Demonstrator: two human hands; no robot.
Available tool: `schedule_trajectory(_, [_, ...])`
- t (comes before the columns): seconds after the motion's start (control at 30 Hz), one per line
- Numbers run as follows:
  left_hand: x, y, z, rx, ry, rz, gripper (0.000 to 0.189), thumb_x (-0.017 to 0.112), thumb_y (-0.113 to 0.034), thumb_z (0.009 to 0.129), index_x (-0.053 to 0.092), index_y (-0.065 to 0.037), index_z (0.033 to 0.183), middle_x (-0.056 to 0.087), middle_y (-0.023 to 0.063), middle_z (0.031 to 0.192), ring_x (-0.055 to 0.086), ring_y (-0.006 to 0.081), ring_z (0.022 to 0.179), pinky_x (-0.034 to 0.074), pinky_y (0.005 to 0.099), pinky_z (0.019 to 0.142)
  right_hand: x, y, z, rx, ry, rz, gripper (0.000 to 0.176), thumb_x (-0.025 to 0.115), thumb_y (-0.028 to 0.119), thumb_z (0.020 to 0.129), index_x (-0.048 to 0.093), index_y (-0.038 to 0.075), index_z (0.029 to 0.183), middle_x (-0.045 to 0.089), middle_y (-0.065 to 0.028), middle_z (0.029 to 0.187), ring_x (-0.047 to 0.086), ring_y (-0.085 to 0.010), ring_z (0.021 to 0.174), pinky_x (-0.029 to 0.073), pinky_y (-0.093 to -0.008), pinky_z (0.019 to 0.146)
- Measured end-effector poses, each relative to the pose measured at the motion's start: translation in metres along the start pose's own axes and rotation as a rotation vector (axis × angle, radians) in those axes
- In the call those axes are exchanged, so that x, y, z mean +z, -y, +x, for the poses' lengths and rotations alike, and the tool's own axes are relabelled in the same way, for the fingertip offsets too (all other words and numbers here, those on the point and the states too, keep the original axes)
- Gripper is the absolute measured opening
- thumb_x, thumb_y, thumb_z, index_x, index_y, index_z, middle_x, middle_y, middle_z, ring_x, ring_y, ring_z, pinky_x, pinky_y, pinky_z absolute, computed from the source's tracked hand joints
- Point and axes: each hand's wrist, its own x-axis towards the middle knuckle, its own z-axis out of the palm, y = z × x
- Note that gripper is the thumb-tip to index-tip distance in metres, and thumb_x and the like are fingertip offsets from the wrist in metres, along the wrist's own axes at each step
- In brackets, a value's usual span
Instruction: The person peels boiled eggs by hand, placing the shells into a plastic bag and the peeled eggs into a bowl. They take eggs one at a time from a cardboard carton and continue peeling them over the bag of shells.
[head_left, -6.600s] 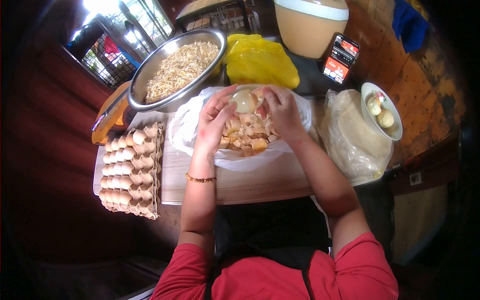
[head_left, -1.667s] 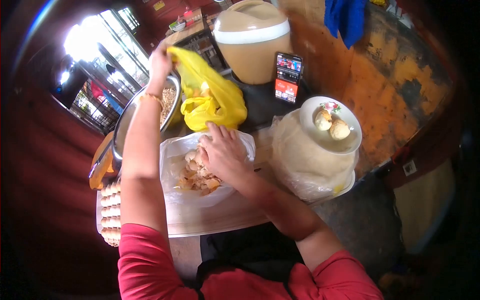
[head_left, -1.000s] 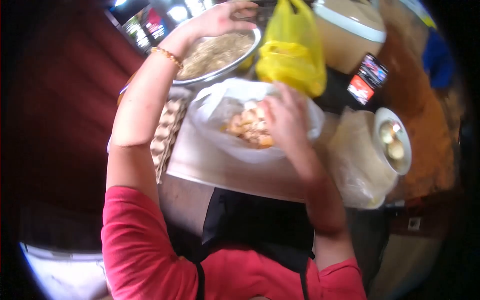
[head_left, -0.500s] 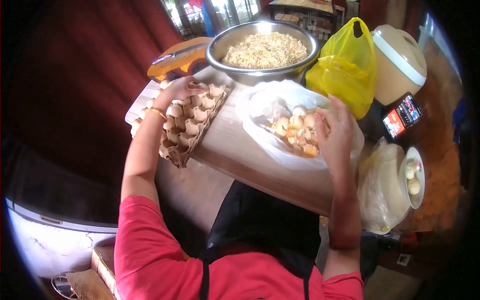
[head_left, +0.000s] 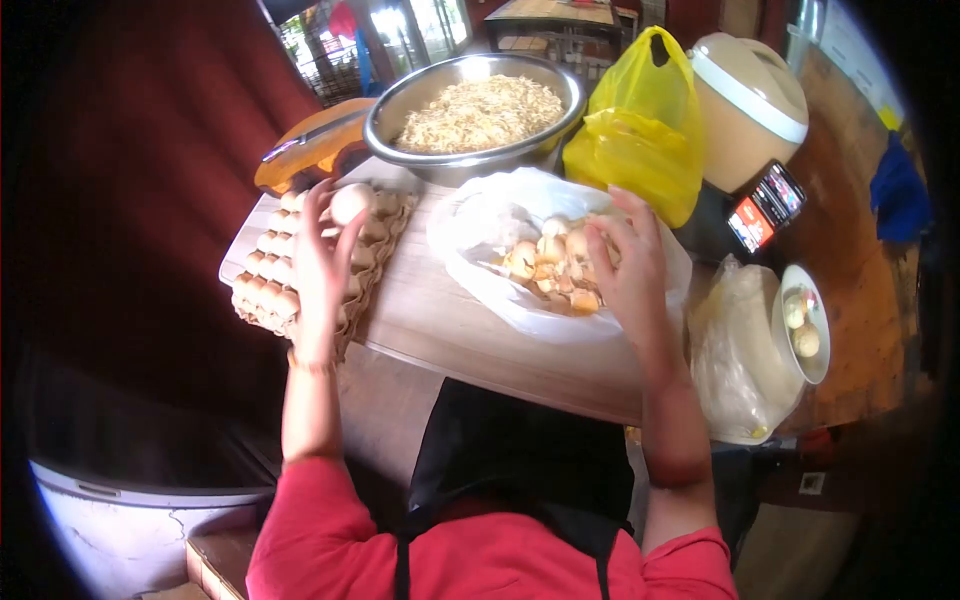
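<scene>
Between the thumb and fingers of my left hand (head_left: 322, 250) is a pale egg (head_left: 350, 204), raised over the cardboard egg tray (head_left: 372, 262). Rows of eggs (head_left: 268, 268) fill the tray's left side, while bare cups show on its right. My right hand (head_left: 636, 262) hovers at the right side of an opened white plastic bag (head_left: 475, 262), its thumb and fingers apart and nothing visible between them. Inside the bag lie cracked eggshells (head_left: 560, 275), several of them brownish.
Behind the bag stands a steel basin (head_left: 385, 140) of pale shredded material, beside a yellow plastic bag (head_left: 640, 135) and a beige lidded cooler (head_left: 750, 110). To the right are a phone (head_left: 766, 207), a clear plastic bag (head_left: 735, 350) and a white bowl (head_left: 818, 365) with round pale pieces.
My left hand has lifted an egg up from the tray, where its fingers were reaching among the cups. My right hand stays by the white bag. The whole view has shifted slightly.
</scene>
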Motion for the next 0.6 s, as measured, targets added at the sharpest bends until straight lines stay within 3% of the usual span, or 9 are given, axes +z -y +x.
schedule_trajectory(0.07, [0.011,0.003,-0.052,0.158,-0.256,0.034,0.058,0.072,-0.006,0.081,0.047,-0.002,0.134,0.061,0.0144,0.116,0.062,0.0213,0.096,0.052,0.0308,0.077,0.003,-0.001,0.0,0.005,-0.017,0.011,0.013,0.065,0.013,0.083,0.066,0.003,0.089,0.057,-0.0154,0.118,0.056,-0.0337,0.105,0.044,-0.0413,0.091])
schedule_trajectory(0.1, [0.016,0.004,-0.077,0.263,-0.249,0.135,0.051,0.072,-0.006,0.08,0.053,-0.001,0.128,0.061,0.0154,0.117,0.062,0.0244,0.097,0.051,0.0342,0.081,0.004,-0.001,0.0,-0.003,-0.034,0.035,0.012,0.065,0.013,0.082,0.066,0.003,0.089,0.057,-0.0148,0.117,0.057,-0.033,0.105,0.045,-0.041,0.09])
schedule_trajectory(0.13, [0.026,0.008,-0.098,0.273,-0.131,0.186,0.049,0.072,-0.01,0.079,0.056,-0.001,0.125,0.061,0.0177,0.118,0.061,0.03,0.101,0.048,0.0387,0.089,0.006,0.0,-0.001,0.004,-0.033,0.027,0.012,0.065,0.013,0.082,0.066,0.003,0.089,0.057,-0.0148,0.117,0.057,-0.033,0.105,0.045,-0.041,0.09])
schedule_trajectory(0.17, [0.029,0.009,-0.113,0.213,0.128,0.374,0.049,0.073,-0.017,0.079,0.057,-0.002,0.122,0.062,0.0182,0.115,0.06,0.0317,0.105,0.044,0.041,0.095,0.007,0.001,-0.001,0.002,-0.033,0.032,0.012,0.065,0.013,0.082,0.067,0.003,0.089,0.058,-0.0139,0.116,0.057,-0.032,0.105,0.046,-0.0401,0.089])
schedule_trajectory(0.27, [0.033,0.02,-0.118,0.132,0.232,0.317,0.047,0.077,-0.021,0.075,0.061,-0.002,0.116,0.064,0.0165,0.11,0.062,0.0296,0.102,0.045,0.0403,0.094,0.009,0.002,-0.001,-0.004,-0.046,0.033,0.011,0.066,0.014,0.082,0.067,0.005,0.088,0.059,-0.0115,0.114,0.058,-0.0291,0.104,0.047,-0.0378,0.087])
schedule_trajectory(0.33, [0.032,-0.001,-0.101,-0.035,0.155,-0.06,0.043,0.074,-0.011,0.08,0.058,0.002,0.118,0.067,0.0127,0.104,0.064,0.0214,0.099,0.052,0.0342,0.083,0.006,0.006,-0.003,0.036,0.036,0.096,0.019,0.068,0.018,0.081,0.067,0.006,0.096,0.057,-0.0114,0.119,0.057,-0.0292,0.107,0.047,-0.0378,0.088])
schedule_trajectory(0.4, [0.035,-0.027,-0.083,-0.299,0.28,-0.559,0.046,0.07,-0.008,0.083,0.053,0.002,0.124,0.065,0.0107,0.107,0.062,0.0188,0.1,0.053,0.0326,0.083,-0.005,0.019,0.002,0.01,0.118,0.186,0.03,0.07,0.019,0.08,0.064,0.007,0.107,0.055,-0.0113,0.123,0.056,-0.0294,0.111,0.046,-0.0376,0.091])
schedule_trajectory(0.53, [0.083,-0.061,-0.047,-0.407,0.668,-1.091,0.044,0.062,-0.009,0.088,0.049,0.002,0.129,0.061,0.0104,0.113,0.06,0.0155,0.103,0.053,0.0295,0.083,-0.007,0.023,0.005,-0.105,0.259,0.423,0.062,0.073,0.023,0.078,0.049,0.011,0.134,0.047,-0.011,0.137,0.05,-0.0299,0.122,0.043,-0.0369,0.098])
schedule_trajectory(0.6, [0.111,-0.077,-0.031,-0.39,0.846,-1.21,0.043,0.061,-0.01,0.089,0.048,0.004,0.128,0.061,0.009,0.111,0.06,0.0134,0.099,0.051,0.0269,0.082,-0.008,0.019,0.004,-0.057,0.259,0.455,0.066,0.073,0.022,0.08,0.044,0.012,0.138,0.046,-0.0125,0.139,0.049,-0.0307,0.123,0.042,-0.0374,0.1])
